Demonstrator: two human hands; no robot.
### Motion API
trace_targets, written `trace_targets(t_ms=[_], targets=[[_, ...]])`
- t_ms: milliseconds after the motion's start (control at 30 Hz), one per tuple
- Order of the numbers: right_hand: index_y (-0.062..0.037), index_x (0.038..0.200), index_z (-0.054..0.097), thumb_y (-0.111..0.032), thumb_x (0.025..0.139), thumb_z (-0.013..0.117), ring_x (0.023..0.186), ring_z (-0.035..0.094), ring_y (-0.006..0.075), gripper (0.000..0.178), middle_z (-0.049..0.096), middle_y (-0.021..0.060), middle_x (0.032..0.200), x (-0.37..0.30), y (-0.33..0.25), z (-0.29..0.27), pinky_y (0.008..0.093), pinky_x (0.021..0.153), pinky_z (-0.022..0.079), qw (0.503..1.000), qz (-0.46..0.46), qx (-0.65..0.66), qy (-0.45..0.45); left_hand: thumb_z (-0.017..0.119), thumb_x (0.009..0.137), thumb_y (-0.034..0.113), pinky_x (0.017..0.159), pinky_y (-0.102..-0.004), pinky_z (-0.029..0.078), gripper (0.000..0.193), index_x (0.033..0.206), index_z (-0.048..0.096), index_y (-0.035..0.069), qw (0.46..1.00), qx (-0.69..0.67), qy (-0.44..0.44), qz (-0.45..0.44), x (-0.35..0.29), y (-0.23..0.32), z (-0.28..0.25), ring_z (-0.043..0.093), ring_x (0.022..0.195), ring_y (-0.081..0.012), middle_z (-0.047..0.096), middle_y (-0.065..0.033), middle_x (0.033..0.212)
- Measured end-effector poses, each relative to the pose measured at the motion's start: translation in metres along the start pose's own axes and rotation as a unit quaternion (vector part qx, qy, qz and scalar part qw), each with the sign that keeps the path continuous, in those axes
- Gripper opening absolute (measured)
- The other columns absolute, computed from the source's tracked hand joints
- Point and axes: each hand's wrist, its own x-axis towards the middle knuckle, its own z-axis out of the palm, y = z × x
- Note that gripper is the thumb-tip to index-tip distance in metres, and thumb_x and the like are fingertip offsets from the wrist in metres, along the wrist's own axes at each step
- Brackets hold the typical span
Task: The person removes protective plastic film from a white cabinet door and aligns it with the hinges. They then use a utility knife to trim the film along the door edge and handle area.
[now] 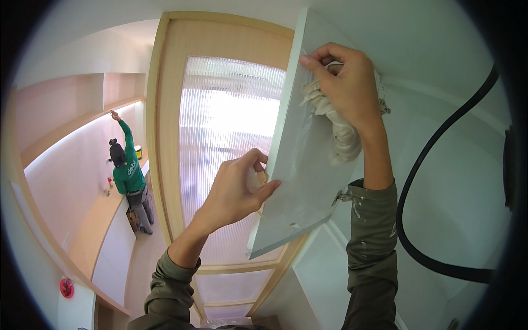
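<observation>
A white cabinet door (294,165) stands swung out in front of me, its narrow edge toward the left. My right hand (349,77) is at its upper part, thumb at the edge and fingers curled. A crumpled off-white cloth (344,137) is bunched under that palm and hangs down along the door's face. Lower down, my left hand (234,190) is curled by the door's left edge, thumb toward the face. Something small and tan shows between its fingers, with a pale patch in the palm; I cannot make out what it is.
Behind the door stands a wood-framed sliding door (231,110) with ribbed glass. A metal hinge (342,197) shows near my right sleeve. A black cable (410,187) loops at the right. At the far left, a person in green (131,170) reaches up to a lit shelf above a wooden counter (93,236).
</observation>
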Motion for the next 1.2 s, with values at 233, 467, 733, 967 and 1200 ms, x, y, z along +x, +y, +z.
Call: trace_targets(t_ms=[233, 467, 733, 967, 1200], targets=[[0.0024, 0.084, 0.069, -0.014, 0.094, 0.072, 0.053, 0.052, 0.0048, 0.019, 0.063, 0.0029, 0.068, -0.025, 0.009, -0.012, 0.0219, 0.051, 0.04, 0.993, 0.003, -0.075, 0.086, 0.084, 0.081, 0.016, 0.074, -0.0344, 0.052, 0.036, 0.104, 0.065, -0.003, 1.0, -0.003, 0.008, 0.003, -0.001, -0.003, 0.003, 0.064, 0.074, -0.0212, 0.064, -0.0123, 0.081], [0.0007, 0.097, 0.071, -0.028, 0.087, 0.08, 0.055, 0.058, 0.0124, 0.032, 0.069, 0.0083, 0.086, -0.023, 0.012, -0.036, 0.0282, 0.054, 0.047, 0.995, 0.023, 0.088, 0.046, 0.083, 0.082, 0.015, 0.073, -0.0336, 0.052, 0.033, 0.103, 0.064, -0.003, 1.0, -0.009, -0.004, -0.025, -0.001, 0.002, 0.003, 0.062, 0.075, -0.0186, 0.064, -0.011, 0.081], [0.0011, 0.099, 0.072, -0.022, 0.087, 0.08, 0.055, 0.051, 0.0074, 0.027, 0.07, 0.0031, 0.085, 0.032, 0.011, -0.019, 0.0251, 0.054, 0.044, 0.98, -0.157, -0.119, 0.021, 0.082, 0.082, 0.014, 0.072, -0.0339, 0.052, 0.033, 0.102, 0.063, -0.003, 1.0, -0.003, 0.006, 0.009, -0.001, 0.001, 0.003, 0.062, 0.073, -0.0202, 0.065, -0.0128, 0.081], [0.0024, 0.093, 0.072, -0.017, 0.089, 0.074, 0.058, 0.058, 0.0099, 0.02, 0.069, 0.0048, 0.078, 0.021, 0.014, -0.016, 0.0263, 0.058, 0.047, 0.987, -0.092, -0.099, 0.086, 0.083, 0.081, 0.014, 0.072, -0.0342, 0.052, 0.034, 0.102, 0.062, -0.003, 1.0, 0.001, 0.007, -0.01, 0.0, 0.002, 0.004, 0.062, 0.072, -0.0209, 0.065, -0.0133, 0.081], [0.0024, 0.088, 0.071, -0.018, 0.088, 0.07, 0.065, 0.069, 0.0156, 0.021, 0.073, 0.0085, 0.08, 0.005, 0.026, -0.018, 0.031, 0.062, 0.053, 0.989, 0.007, 0.004, 0.148, 0.084, 0.08, 0.015, 0.074, -0.0362, 0.051, 0.036, 0.101, 0.062, -0.003, 1.0, -0.001, 0.004, 0.003, 0.0, 0.001, 0.003, 0.062, 0.074, -0.0235, 0.063, -0.0137, 0.083]])
